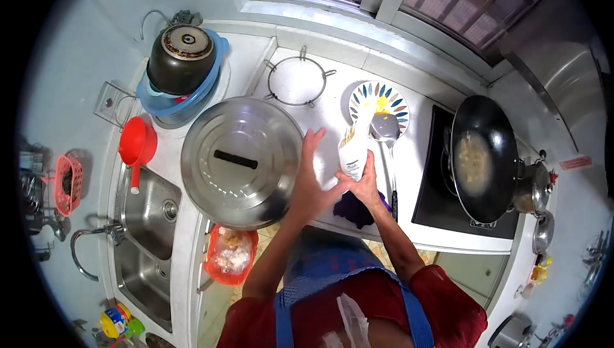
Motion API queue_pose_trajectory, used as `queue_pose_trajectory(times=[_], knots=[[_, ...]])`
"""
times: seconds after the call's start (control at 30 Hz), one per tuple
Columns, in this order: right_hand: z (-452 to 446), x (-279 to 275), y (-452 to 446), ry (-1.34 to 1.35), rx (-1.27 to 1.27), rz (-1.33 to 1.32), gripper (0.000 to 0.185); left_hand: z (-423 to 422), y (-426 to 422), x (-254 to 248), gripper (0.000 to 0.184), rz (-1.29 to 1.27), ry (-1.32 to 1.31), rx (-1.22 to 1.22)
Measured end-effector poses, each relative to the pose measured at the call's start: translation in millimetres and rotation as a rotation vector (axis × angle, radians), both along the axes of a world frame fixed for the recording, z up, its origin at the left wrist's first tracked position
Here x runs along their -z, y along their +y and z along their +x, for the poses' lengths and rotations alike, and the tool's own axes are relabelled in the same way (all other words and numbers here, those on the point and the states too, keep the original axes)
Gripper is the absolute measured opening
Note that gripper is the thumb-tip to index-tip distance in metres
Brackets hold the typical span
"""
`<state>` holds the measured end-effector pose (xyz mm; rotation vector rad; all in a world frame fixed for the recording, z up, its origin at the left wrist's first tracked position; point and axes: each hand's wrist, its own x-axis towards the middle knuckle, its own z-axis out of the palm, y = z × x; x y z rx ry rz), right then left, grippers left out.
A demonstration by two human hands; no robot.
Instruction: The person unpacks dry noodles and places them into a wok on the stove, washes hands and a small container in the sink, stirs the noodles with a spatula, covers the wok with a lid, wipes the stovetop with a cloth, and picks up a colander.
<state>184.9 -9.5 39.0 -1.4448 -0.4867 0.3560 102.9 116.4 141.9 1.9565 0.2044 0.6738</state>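
Observation:
My right hand is closed around a white packet with printing, held upright over the counter. Beside it, my left hand is open with fingers spread, its thumb reaching toward the right hand. Whether that thumb touches the packet I cannot tell. Just left of my left hand lies a large steel lid with a black handle. Behind the packet is a plate with a leaf-pattern rim and yellow residue. A metal spatula rests on that plate, its black handle toward me. A dark purple cloth lies below my right hand.
At right, a black wok with pale food sits on a dark cooktop. Left stand a double sink, a red dipper and an upturned pot in a blue basin. A ring pot stand lies behind.

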Motion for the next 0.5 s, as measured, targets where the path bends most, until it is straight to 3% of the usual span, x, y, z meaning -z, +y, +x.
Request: queue_pose_trajectory(times=[0.03, 0.1, 0.13, 0.2, 0.27, 0.43, 0.5], knots=[[-3, 5, 0, 0.001, -0.03, 0.047, 0.071, 5, -7, 0, 0.085, 0.012, 0.006, -0.006], [-3, 22, -5, -0.116, -0.052, -0.001, 0.074, 15, -19, 17, 0.088, -0.453, -0.063, 0.154], [-3, 29, -8, -0.236, -0.071, -0.062, 0.078, 18, -22, 27, 0.088, -0.452, -0.054, 0.151], [-5, 39, -22, -0.231, -0.108, -0.165, 0.083, 20, -27, 55, 0.088, -0.617, 0.043, 0.202], [-7, 38, -33, -0.215, -0.221, -0.225, 0.087, 17, -29, 77, 0.085, -0.64, 0.106, 0.221], [-4, 31, -56, -0.134, -0.345, -0.207, 0.094, 11, -40, 74, 0.078, -0.604, 0.032, 0.186], [0, 34, -57, 0.005, -0.348, -0.057, 0.092, 10, -40, 69, 0.076, -0.645, 0.038, 0.202]])
